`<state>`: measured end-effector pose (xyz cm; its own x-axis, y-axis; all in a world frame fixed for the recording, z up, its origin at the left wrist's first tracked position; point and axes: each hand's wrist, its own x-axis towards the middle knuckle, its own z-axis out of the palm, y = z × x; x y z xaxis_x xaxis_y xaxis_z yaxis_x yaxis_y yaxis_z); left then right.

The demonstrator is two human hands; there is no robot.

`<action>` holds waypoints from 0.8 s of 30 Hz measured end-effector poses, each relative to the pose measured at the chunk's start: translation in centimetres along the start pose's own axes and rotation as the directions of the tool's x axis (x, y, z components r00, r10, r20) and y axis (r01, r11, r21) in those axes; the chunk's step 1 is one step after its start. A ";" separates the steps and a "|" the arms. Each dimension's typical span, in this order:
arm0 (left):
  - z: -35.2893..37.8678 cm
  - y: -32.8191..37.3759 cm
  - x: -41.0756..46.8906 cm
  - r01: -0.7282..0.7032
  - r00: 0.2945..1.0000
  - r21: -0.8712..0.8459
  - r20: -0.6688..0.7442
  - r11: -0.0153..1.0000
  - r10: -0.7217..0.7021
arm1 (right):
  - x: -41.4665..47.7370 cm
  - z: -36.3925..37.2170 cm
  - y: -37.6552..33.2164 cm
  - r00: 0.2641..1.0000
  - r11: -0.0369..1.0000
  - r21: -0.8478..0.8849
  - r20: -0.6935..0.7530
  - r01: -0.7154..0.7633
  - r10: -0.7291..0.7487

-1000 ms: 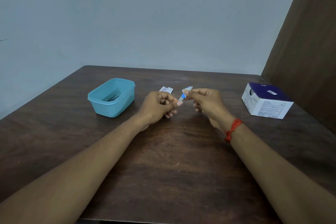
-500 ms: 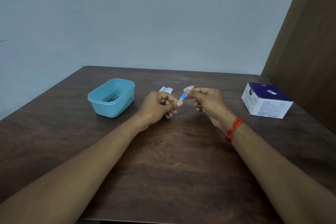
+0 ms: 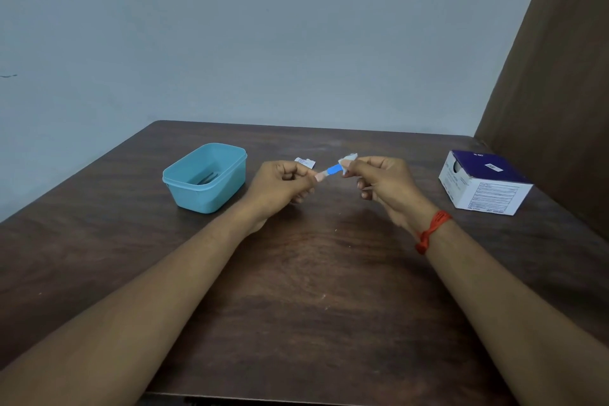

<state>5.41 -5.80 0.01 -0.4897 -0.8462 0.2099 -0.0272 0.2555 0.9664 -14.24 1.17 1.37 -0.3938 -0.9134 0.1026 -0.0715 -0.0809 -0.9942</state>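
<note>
Blue stick point(image 3: 333, 170), just one, is held above the counter point(image 3: 313, 290). One teal tub point(image 3: 204, 199); our left hand point(image 3: 280, 188) pinches the stick's pale end; one white scrap point(image 3: 304, 161) behind; our right hand point(image 3: 382, 181) pinches its white end; one box point(image 3: 484, 184).

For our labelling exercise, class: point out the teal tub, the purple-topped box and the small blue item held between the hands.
teal tub point(image 3: 197, 198): head view, near front wall.
purple-topped box point(image 3: 491, 197): head view, white printed side.
small blue item point(image 3: 333, 170): head view, its blue middle.
</note>
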 end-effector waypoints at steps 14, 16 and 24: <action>-0.6 0.4 0.1 0.076 0.996 -0.230 -0.037 0.970 -0.087 | -0.7 -0.2 0.3 0.954 0.965 -0.254 0.300 0.066 0.014; -0.5 0.4 0.0 0.062 0.997 -0.229 -0.030 0.971 -0.070 | -0.7 -0.3 0.3 0.947 0.956 -0.283 0.320 0.083 0.012; -0.7 0.3 0.0 0.008 1.000 -0.237 0.008 0.971 -0.007 | -0.7 0.2 0.3 0.994 0.992 -0.117 0.099 0.052 -0.040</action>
<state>6.03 -6.02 0.41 -0.4967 -0.8440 0.2022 0.1761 0.1302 0.9757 -13.81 1.68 1.02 -0.2977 -0.9445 0.1387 -0.1988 -0.0808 -0.9767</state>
